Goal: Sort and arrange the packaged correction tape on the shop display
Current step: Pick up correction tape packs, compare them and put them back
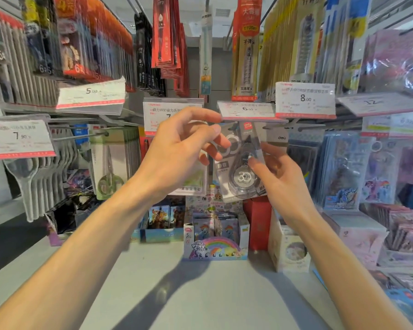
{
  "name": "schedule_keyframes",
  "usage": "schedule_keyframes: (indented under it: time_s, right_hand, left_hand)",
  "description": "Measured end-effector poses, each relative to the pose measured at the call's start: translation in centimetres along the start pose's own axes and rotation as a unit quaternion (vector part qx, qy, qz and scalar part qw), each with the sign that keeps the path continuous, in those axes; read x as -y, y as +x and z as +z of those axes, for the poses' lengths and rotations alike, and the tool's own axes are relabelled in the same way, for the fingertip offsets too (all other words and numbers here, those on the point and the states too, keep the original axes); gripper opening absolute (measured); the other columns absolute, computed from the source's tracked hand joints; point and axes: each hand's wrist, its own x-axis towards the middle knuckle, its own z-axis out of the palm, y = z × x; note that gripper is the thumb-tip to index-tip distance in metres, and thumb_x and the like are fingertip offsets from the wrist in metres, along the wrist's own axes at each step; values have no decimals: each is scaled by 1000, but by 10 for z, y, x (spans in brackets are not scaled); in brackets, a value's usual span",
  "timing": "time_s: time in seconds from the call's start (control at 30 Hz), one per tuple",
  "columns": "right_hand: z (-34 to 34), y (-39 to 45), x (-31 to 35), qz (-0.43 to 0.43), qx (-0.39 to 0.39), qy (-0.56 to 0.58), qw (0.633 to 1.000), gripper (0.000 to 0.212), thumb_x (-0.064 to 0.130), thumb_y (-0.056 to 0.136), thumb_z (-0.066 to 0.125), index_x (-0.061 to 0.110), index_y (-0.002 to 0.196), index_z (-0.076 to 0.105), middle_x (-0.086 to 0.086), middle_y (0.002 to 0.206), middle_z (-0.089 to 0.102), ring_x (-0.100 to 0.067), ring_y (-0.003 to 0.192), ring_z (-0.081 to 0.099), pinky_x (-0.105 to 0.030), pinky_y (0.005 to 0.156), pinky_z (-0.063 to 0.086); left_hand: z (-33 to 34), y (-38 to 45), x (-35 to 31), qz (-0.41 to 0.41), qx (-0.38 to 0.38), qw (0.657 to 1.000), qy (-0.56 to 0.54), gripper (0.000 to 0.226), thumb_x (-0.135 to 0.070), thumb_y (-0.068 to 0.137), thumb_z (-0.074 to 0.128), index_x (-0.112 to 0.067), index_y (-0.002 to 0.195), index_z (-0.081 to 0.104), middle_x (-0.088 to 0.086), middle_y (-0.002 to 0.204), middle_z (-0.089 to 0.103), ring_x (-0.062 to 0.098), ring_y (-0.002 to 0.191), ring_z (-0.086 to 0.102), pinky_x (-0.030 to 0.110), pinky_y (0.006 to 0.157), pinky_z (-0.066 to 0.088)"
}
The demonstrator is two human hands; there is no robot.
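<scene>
Right hand (275, 173) pinching hanging correction tape pack (242, 163), left hand (179, 151) loose-fingered at its edge

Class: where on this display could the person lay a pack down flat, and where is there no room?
Free: the bare grey shelf in front, bordered behind by the pony box and at right by the white box. Crowded: the hooks above, packed with scissors, price tags and hanging packs; the right shelf edge holds stacked cards.
</scene>
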Motion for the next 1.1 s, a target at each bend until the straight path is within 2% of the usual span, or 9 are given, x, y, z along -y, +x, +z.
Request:
schedule_keyframes:
  time_s: [0.17,0.33,0.47,0.57,0.67,0.77,0.87,0.97,1.1]
  right_hand:
    - [14,1,-15,13,-21,-27,999,37,39,101,64,32,136,52,14,122,68,8,109,64,-8,83,47]
    - [22,-1,-24,8,-72,-70,995,35,50,95,66,44,123,45,35,115,51,27,103,51,3,80,37]
    - [33,3,-27,22,-55,-74,995,73,65,84,66,36,145,36,21,119,53,-4,111,60,-16,90,44]
    - [42,8,-30,41,-27,-55,997,87,67,82,68,30,152,32,20,128,53,9,117,53,-14,99,41]
    - [48,12,-35,79,4,-34,996,82,61,88,69,24,153,35,20,129,56,6,117,55,-15,92,40]
    - [44,12,-42,74,-19,-19,997,47,52,93,67,33,132,51,27,115,62,21,99,59,-5,72,45]
    - [38,14,-42,82,-38,-15,996,31,62,87,65,51,113,51,36,112,55,28,93,54,-3,71,42]
    - [42,18,-46,107,-37,10,994,43,69,83,66,47,117,53,28,120,59,9,105,56,-13,78,38]
    - [51,25,-50,145,-32,-8,989,80,78,82,63,33,145,48,1,148,54,-20,127,54,-37,96,41]
  left_hand:
    - [-8,-7,13,-10,27,999,39,13,-17,97,61,-18,109,67,3,84,79,17,66,70,23,58,53]
    - [-32,-29,48,-67,-34,981,181,4,-31,96,70,-28,97,70,-1,86,77,13,72,70,27,67,52]
    - [-47,-29,75,-105,-161,942,274,34,-47,87,75,-29,112,60,-9,97,64,4,84,61,18,68,45]
    - [-50,-21,87,-116,-168,939,275,61,-44,87,76,-29,138,45,-22,111,60,-3,97,59,22,83,43]
    - [-49,-15,99,-171,-113,946,249,80,-44,90,72,-37,154,25,-14,136,59,12,111,58,37,100,42]
    - [-47,-14,104,-187,-109,953,213,97,-59,77,71,-39,157,20,-18,129,53,15,111,55,35,94,39]
    - [-48,-14,108,-187,-114,954,203,96,-60,75,71,-42,155,20,-18,130,53,16,111,55,35,92,38]
    - [-49,-13,113,-193,-118,952,206,92,-57,79,72,-44,153,20,-10,145,55,22,120,58,37,93,39]
    - [-48,-13,109,-188,-118,956,194,104,-73,58,61,-46,150,21,-7,146,56,20,120,57,35,92,38]
